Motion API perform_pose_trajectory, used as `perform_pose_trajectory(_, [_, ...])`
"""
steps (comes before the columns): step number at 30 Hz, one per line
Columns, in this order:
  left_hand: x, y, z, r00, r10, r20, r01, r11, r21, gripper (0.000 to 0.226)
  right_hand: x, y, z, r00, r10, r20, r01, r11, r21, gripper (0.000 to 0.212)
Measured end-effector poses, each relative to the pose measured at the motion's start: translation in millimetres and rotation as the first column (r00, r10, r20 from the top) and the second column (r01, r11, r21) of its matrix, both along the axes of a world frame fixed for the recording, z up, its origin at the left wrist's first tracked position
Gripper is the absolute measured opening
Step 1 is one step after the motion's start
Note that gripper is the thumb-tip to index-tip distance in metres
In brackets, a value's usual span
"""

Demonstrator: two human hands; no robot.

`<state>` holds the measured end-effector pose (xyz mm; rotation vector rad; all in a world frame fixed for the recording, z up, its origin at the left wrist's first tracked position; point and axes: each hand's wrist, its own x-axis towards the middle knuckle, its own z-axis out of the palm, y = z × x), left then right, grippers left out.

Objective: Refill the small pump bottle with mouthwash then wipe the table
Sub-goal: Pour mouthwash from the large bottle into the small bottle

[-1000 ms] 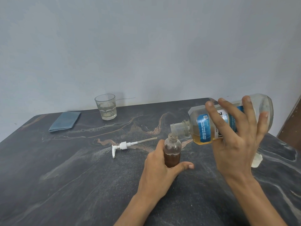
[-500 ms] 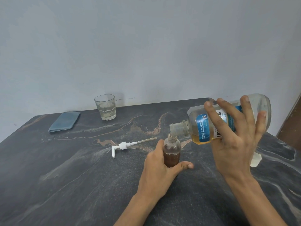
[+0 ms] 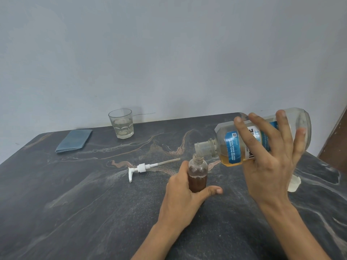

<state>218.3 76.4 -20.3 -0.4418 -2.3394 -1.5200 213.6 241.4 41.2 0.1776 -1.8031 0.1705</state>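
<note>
A small clear bottle stands upright on the dark stone table, about half full of brown liquid, its neck open. My left hand grips its lower body. My right hand holds the large mouthwash bottle tipped almost level, its open spout directly over the small bottle's neck. A little amber liquid lies low in the large bottle. The white pump head with its tube lies on the table to the left. A folded blue cloth lies at the far left.
A drinking glass with some pale liquid stands near the wall at the back. A white cap lies on the table behind my right hand. A brown door edge shows at the far right.
The large bottle's spout has dropped slightly and moved left, closer over the small bottle's neck. My left hand and the small bottle have stayed in place.
</note>
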Motion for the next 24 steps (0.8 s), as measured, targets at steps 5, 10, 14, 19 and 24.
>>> perform_pose_trajectory(5, [0.3, 0.1, 0.5, 1.0, -0.002, 0.005, 0.002, 1.0, -0.003, 0.071, -0.1, -0.1, 0.3, 1.0, -0.002, -0.002, 0.002, 1.0, 0.0, 0.082])
perform_pose_trajectory(10, [0.8, -0.2, 0.7, 1.0, -0.006, 0.004, 0.006, 1.0, -0.003, 0.069, -0.2, -0.7, 1.2, 1.0, 0.003, 0.006, -0.003, 1.0, 0.001, 0.081])
perform_pose_trajectory(14, [0.6, -0.1, 0.3, 1.0, -0.004, 0.006, 0.004, 1.0, -0.002, 0.068, 0.1, -0.7, 1.3, 1.0, 0.005, 0.007, -0.005, 1.0, 0.002, 0.081])
perform_pose_trajectory(19, [-0.2, -0.1, -0.8, 1.0, -0.008, 0.0, 0.008, 1.0, 0.002, 0.069, 0.6, -0.3, 2.1, 1.0, 0.005, 0.011, -0.005, 1.0, 0.004, 0.08])
perform_pose_trajectory(24, [-0.9, -0.1, -2.1, 1.0, 0.0, -0.011, 0.0, 1.0, 0.006, 0.067, -0.7, -0.7, 2.2, 1.0, -0.003, 0.012, 0.003, 1.0, 0.006, 0.082])
